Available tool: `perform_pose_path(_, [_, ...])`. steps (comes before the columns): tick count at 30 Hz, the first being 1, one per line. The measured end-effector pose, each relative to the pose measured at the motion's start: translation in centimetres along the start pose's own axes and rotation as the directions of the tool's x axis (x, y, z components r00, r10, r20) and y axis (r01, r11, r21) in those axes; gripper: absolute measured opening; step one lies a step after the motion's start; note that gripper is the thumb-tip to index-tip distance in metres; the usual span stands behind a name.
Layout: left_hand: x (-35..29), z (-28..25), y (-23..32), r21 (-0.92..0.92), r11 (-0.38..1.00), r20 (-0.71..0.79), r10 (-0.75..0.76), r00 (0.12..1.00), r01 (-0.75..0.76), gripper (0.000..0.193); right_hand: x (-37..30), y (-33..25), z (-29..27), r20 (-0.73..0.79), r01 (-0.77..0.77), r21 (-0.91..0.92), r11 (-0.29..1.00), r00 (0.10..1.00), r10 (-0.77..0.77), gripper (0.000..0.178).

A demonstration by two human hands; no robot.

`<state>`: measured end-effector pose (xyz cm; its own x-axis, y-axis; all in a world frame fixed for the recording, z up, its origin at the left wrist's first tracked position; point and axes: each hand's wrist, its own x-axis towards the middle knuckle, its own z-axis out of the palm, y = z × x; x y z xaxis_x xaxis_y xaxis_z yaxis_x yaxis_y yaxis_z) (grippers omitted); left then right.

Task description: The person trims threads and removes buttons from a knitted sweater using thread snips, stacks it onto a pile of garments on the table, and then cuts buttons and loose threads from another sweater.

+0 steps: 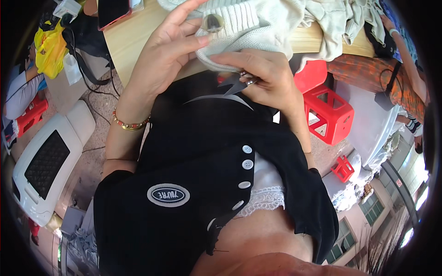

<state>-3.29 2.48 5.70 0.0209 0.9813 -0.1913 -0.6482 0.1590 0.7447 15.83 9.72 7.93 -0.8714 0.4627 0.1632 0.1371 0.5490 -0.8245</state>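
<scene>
A cream knitted garment (271,23) lies over the far edge of the table, its ribbed band raised toward me. On that band is a round brownish button (213,23). My left hand (165,55) grips the band's left edge, with the thumb beside the button and some fingers stretched out past it. In my right hand (269,76) is a pair of dark metal thread snips (237,85), blades pointing left and apart. The right index finger reaches along the garment's lower edge. Beneath the snips curves a thin pale strip (221,97) that I cannot make out.
More cream knitwear (338,27) hangs over the wooden table (126,50) at the right. A phone (114,14) lies at the table's far left. Red plastic stools (329,112) stand to the right, near a person in orange patterned clothing (368,69). A yellow bag (49,48) and cables are at left.
</scene>
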Motion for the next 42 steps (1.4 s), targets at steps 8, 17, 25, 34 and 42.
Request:
perform_pose_path(8, [-0.2,-1.6,-0.5,0.260,0.962,-0.010,0.093,0.996,-0.087,0.049,-0.3,1.6,0.4,-0.045,-0.033,0.062,0.998,0.998,0.036,0.048])
perform_pose_path(17, [0.1,-2.1,0.4,0.150,0.989,0.018,-0.019,1.000,0.016,0.039,0.5,1.8,0.1,-0.310,-0.035,-0.071,0.997,0.951,0.011,0.047])
perform_pose_path(25, [0.6,-2.4,-0.4,0.200,0.980,-0.004,0.012,1.000,-0.011,0.037,0.8,2.0,0.1,-0.313,-0.013,-0.244,0.970,0.947,-0.066,0.033])
perform_pose_path(34, [0.8,-2.2,-0.7,0.231,0.973,-0.026,0.031,0.999,-0.024,0.037,1.6,0.5,-0.6,-0.230,-0.087,-0.389,0.917,0.973,-0.005,0.033])
perform_pose_path(42, [0.9,-1.7,-0.5,0.210,0.978,-0.081,0.035,0.996,-0.018,0.036,2.5,0.8,-0.5,-0.271,-0.043,-0.608,0.793,0.950,-0.157,0.029])
